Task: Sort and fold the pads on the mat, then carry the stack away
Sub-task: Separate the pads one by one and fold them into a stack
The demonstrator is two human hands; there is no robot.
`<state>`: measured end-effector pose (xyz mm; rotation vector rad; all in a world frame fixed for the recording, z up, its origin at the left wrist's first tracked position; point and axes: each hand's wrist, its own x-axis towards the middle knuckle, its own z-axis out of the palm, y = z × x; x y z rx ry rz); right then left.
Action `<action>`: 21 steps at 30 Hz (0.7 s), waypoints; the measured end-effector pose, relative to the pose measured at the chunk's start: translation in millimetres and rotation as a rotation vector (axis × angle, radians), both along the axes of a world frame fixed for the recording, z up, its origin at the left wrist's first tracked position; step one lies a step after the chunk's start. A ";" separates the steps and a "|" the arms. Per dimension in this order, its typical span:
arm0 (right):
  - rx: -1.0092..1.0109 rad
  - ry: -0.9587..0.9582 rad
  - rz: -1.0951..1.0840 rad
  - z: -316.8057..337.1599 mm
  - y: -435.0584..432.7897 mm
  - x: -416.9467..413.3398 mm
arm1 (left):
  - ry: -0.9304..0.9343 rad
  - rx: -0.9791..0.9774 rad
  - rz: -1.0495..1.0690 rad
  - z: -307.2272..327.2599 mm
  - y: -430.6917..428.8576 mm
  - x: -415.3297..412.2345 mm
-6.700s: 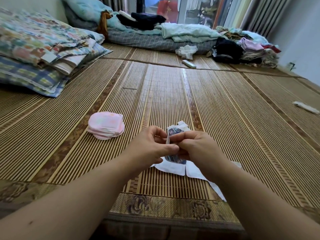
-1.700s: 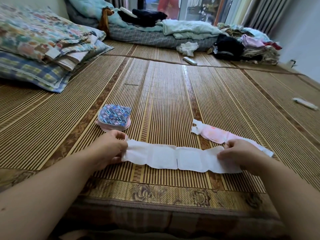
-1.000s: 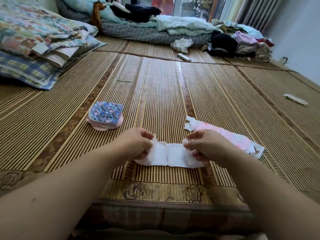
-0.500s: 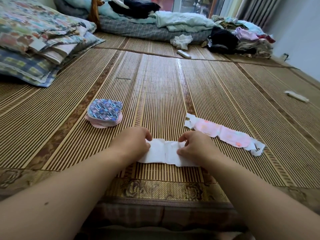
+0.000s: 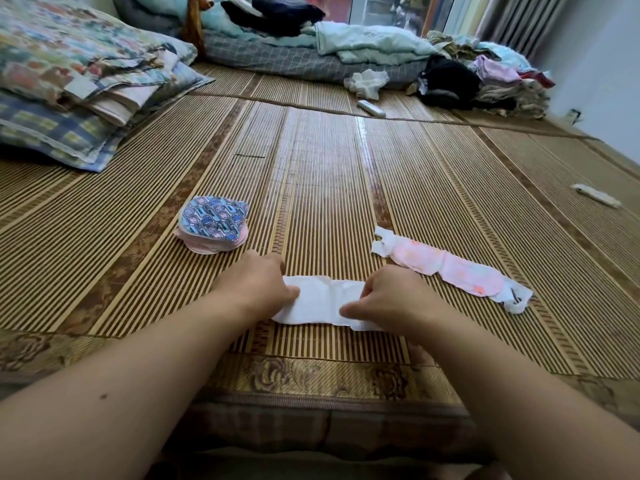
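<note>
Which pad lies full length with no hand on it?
The pink pad, farthest right; the white pad is gripped at both ends, the rest sit folded in the stack.

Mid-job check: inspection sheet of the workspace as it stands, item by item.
Surface: woven mat, lying flat.
Job's things: white pad partly folded; pink pad unfolded to its right; stack of folded pads at left.
Clutter: white strip far right; small white object near the bedding.
Hands: left hand and right hand each grip an end of the white pad.
Cables: nothing seen.
Surroundings: folded quilts far left; clothes pile far right.
</note>
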<state>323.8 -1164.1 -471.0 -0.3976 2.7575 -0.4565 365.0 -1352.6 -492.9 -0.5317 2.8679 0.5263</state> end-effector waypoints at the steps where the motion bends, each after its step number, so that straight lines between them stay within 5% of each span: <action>1: 0.045 0.014 0.005 -3.6 -4.2 3.3 | 0.003 0.001 -0.001 -0.3 -0.1 0.0; 9: 0.054 -0.015 -0.025 -7.3 -6.5 -4.3 | 0.016 -0.017 0.003 -3.7 0.8 0.9; 16: -0.210 -0.120 -0.103 2.3 -4.1 -11.8 | 0.010 -0.010 -0.003 -4.3 -0.2 0.4; 21: -0.131 -0.137 -0.038 -2.3 -15.6 -6.6 | 0.010 -0.001 -0.006 -3.9 -0.4 1.6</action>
